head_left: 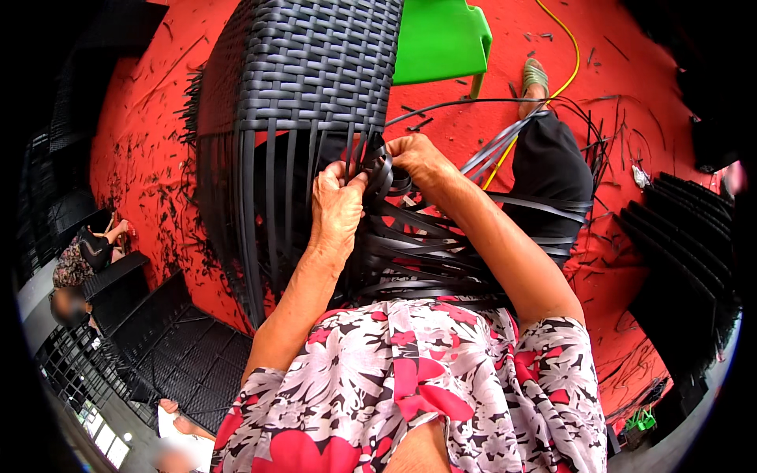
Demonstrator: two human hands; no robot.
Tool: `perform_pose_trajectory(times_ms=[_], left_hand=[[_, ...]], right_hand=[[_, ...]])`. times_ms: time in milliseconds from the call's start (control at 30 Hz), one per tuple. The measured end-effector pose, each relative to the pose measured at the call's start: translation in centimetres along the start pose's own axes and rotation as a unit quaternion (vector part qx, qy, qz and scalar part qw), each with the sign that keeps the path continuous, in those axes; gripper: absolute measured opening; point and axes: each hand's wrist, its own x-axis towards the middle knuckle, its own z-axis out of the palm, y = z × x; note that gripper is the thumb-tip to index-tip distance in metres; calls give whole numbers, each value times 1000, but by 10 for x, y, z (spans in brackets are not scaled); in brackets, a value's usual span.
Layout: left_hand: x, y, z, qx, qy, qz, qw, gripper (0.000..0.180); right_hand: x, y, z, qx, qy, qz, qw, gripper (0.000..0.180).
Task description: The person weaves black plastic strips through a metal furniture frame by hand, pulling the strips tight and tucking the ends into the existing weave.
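Woven black panel (319, 67) before two hands (337, 206), both pinching black strips (382, 178), one green chair (441, 43), one yellow cord (577, 57)

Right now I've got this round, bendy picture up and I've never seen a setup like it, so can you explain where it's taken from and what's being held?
There's no machine here: these are a person's two bare hands. The picture comes from a wide fisheye camera on that person's head, looking down, which is why the edges curve.

The left hand pinches among the dark strips that run from the near edge of a black woven piece. The right hand is at a looped strip beside it; its exact grip is hard to see.

More loose strips cross the lap. On the red floor lie dark scraps and a yellow cord, and a green chair stands beyond.
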Motion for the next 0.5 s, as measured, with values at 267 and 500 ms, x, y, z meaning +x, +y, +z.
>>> perform_pose_trajectory(times_ms=[267, 500], left_hand=[[-2, -8, 10, 6, 51, 99, 994, 3], [-5, -14, 15, -39, 38, 149, 987, 17]], right_hand=[[29, 23, -12, -5, 17, 4, 1000, 16], [34, 25, -6, -98, 62, -54, 992, 25]])
